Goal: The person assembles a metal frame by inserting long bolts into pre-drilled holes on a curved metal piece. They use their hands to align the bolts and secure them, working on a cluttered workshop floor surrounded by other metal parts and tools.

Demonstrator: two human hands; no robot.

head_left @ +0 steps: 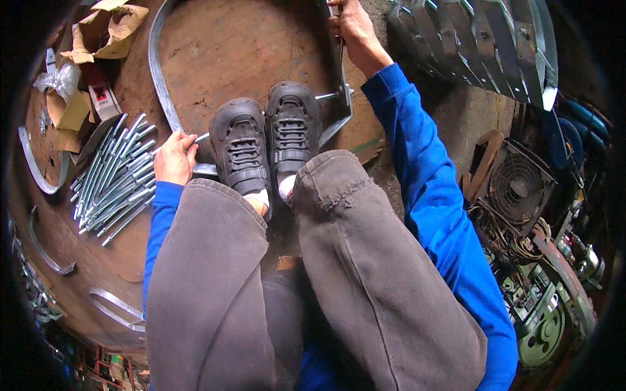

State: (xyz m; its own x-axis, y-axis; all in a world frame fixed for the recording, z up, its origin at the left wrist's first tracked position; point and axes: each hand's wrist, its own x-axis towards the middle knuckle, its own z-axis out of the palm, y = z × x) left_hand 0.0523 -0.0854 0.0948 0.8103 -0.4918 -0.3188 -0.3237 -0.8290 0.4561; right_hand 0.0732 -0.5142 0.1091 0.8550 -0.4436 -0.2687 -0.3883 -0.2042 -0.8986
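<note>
Bends both legs [202, 274], with feet [292, 130] side by side. Stretches the right arm [424, 163] far forward, with the right hand [357, 32] curled in a grip. Holds the left arm [162, 212] lower and nearer, with the left hand [173, 159] closed.

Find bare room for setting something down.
Brown surface lies bare inside the bent metal frame, ahead of the shoes; a smaller patch separates the rod pile from the lowest curved strip. Crowded: around the fan.
</note>
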